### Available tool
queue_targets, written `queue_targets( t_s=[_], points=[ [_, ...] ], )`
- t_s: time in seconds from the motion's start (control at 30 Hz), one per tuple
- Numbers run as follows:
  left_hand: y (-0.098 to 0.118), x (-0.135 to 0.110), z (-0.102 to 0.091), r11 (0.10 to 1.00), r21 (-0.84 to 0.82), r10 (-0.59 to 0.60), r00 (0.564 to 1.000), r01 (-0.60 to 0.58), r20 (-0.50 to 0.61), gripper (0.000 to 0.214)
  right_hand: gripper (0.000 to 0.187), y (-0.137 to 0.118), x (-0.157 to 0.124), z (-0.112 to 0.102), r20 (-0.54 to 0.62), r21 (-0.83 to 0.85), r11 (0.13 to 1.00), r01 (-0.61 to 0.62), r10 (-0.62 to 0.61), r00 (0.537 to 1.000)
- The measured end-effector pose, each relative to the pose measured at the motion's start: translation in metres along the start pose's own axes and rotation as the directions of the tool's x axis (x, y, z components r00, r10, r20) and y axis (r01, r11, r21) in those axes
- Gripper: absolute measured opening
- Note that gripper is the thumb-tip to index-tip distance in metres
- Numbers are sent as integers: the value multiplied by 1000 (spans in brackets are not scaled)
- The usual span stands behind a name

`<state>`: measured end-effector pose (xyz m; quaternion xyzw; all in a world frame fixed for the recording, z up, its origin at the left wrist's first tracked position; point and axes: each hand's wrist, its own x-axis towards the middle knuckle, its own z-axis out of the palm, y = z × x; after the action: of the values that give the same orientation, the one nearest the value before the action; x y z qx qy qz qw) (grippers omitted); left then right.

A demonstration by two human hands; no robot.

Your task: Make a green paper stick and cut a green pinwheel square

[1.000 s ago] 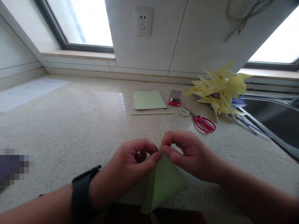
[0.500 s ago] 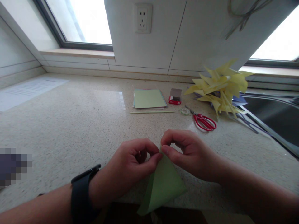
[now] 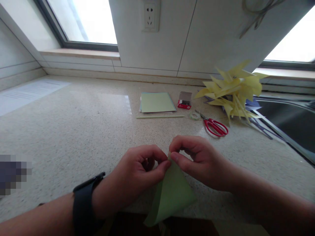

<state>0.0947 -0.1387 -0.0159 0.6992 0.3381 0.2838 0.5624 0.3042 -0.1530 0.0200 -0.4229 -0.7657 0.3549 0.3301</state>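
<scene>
A green sheet of paper (image 3: 174,193), folded into a triangle, hangs over the front edge of the counter. My left hand (image 3: 145,170) pinches the paper's top corner between thumb and index finger. Right beside it, my right hand (image 3: 197,160) grips the same corner, its thumb and fingertip pressed together. The two sets of fingertips almost touch. Part of the paper's left side is behind my left hand, and its lower tip hangs past the edge. A dark watch (image 3: 86,196) is on my left wrist.
Beyond my hands lie a stack of square paper (image 3: 157,102), a thin stick (image 3: 159,117), a small red box (image 3: 184,101), a tape roll (image 3: 195,115) and red-handled scissors (image 3: 215,127). Yellow paper pinwheels (image 3: 233,88) lie beside the sink (image 3: 287,121). A printed sheet (image 3: 29,95) is far left.
Both hands keep hold of the green paper's corner with hardly any movement. The view has shifted very slightly.
</scene>
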Motion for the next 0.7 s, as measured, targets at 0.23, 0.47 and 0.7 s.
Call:
queue_targets(
  t_s=[0.23, 0.47, 0.7],
  points=[
    [3, 0, 0, 1000, -16, -7, 1000, 6, -13, 19, 10, 0, -1, 1, 15, 5, 1000, -20, 20, 1000],
    [10, 2, -1, 994, -109, 0, 977, -24, -215, 14, 12, -3, 0, -4, 58, 30, 996, -82, 81, 995],
    [10, 2, -1, 982, -179, -3, 952, -54, -305, 18, 20, -3, 1, -4, 30, 151, 977, -150, 147, 989]
  ],
)
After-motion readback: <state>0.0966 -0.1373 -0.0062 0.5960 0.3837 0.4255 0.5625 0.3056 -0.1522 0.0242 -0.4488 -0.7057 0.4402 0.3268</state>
